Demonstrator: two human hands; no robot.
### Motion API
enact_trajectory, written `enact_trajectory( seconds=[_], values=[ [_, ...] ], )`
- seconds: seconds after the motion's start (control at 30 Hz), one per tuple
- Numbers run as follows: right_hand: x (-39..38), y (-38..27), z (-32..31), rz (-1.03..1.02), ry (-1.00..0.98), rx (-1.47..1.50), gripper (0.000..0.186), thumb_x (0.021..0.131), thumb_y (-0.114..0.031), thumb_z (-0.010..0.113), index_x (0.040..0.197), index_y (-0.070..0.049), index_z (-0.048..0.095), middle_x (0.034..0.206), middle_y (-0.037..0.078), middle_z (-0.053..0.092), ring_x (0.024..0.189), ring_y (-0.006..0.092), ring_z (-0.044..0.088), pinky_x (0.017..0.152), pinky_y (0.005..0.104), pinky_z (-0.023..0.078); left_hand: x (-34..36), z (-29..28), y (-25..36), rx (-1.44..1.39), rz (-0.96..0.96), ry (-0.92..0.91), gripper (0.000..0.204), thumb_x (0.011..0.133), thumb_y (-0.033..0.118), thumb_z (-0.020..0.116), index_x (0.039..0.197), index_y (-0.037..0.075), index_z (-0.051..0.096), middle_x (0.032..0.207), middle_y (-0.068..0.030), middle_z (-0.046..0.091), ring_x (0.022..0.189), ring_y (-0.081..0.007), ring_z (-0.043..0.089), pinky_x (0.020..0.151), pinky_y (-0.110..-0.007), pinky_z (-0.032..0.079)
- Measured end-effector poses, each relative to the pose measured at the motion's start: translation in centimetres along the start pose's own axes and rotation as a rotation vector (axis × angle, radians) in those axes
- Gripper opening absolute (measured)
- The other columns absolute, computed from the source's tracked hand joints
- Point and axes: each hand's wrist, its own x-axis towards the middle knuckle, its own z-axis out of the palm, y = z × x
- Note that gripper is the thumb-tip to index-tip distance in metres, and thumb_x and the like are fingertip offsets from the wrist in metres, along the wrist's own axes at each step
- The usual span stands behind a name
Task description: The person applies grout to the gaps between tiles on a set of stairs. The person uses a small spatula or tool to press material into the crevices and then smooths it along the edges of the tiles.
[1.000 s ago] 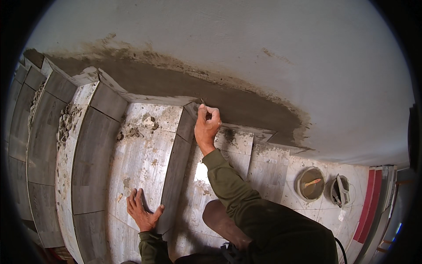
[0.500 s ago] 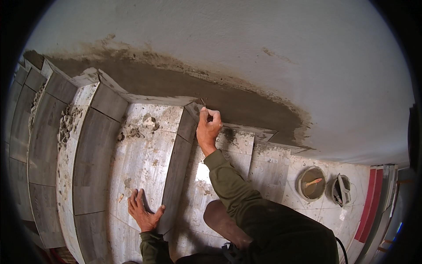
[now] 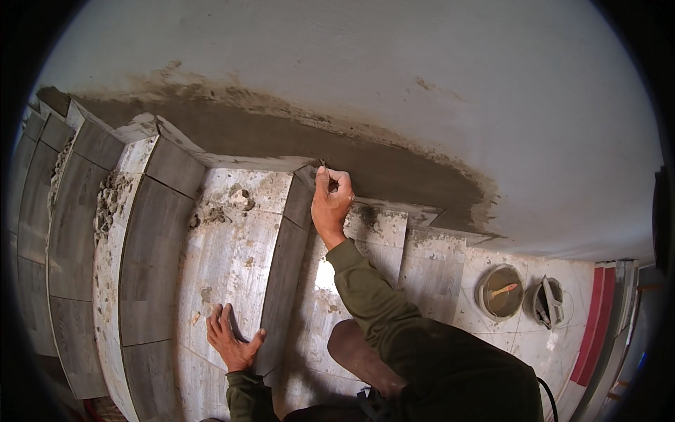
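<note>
And here's my right hand (image 3: pixel 330 207), thumb and forefinger pinching a thin dark piece (image 3: pixel 323 162), too small to identify, right by the tiled step's (image 3: pixel 235 260) wall-side front corner, at the grey mortar band (image 3: pixel 401 172)! My left hand (image 3: pixel 235 346), fingers spread, rests on that same step, thumb near its front edge. Crumbs (image 3: pixel 242 197) lie near its wall-side edge.

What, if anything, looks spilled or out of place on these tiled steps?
Loose grey crumbs lie along one tiled step at left, and more lumps lie near the wall on the step under the left hand. Scattered so, they look spilled, not placed.
</note>
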Motion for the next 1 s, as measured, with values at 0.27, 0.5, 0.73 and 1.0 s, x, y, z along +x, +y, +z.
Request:
enact_trajectory(
  seconds=[0.27, 0.5, 0.73, 1.0],
  values=[
    [-0.1, 0.8, 0.2, 0.04, 0.031, -0.061, 0.025, 0.087, -0.022, 0.065, 0.081, 0.001, 0.057, 0.068, 0.01, 0.06, 0.061, 0.0192, 0.055, 0.058, 0.0353, 0.045, -0.1, 0.5, -1.0, 0.03, 0.021, 0.011, 0.095, 0.062, 0.072, 0.065, 0.135, 0.014, 0.046, 0.14, -0.0138, 0.038, 0.135, -0.039, 0.025, 0.109, -0.058, 0.016],
    [-0.5, 1.5, 0.0, 0.096, 0.022, -0.054, 0.025, 0.088, -0.023, 0.063, 0.082, 0.001, 0.058, 0.068, 0.011, 0.06, 0.061, 0.0204, 0.055, 0.058, 0.0363, 0.045, -0.1, 0.5, -1.0, 0.038, 0.007, 0.0, 0.095, 0.062, 0.073, 0.064, 0.135, 0.015, 0.046, 0.14, -0.0137, 0.038, 0.135, -0.0391, 0.025, 0.109, -0.058, 0.016],
    [-0.8, 1.5, -0.3, 0.031, 0.004, -0.054, 0.024, 0.089, -0.021, 0.063, 0.081, 0.0, 0.056, 0.067, 0.009, 0.059, 0.061, 0.0182, 0.055, 0.058, 0.0352, 0.044, 0.0, 0.1, -0.6, 0.034, 0.01, -0.003, 0.093, 0.062, 0.066, 0.066, 0.136, 0.014, 0.045, 0.143, -0.0144, 0.038, 0.136, -0.0391, 0.025, 0.11, -0.057, 0.016],
    [0.2, -0.3, 0.2, 0.007, 0.004, -0.011, 0.022, 0.088, -0.019, 0.065, 0.079, 0.0, 0.056, 0.065, 0.008, 0.057, 0.058, 0.0169, 0.053, 0.055, 0.0341, 0.042, 0.0, -0.1, -0.2, 0.031, 0.016, 0.007, 0.092, 0.061, 0.063, 0.067, 0.135, 0.013, 0.045, 0.142, -0.0148, 0.039, 0.135, -0.0394, 0.027, 0.11, -0.056, 0.016]
  ],
)
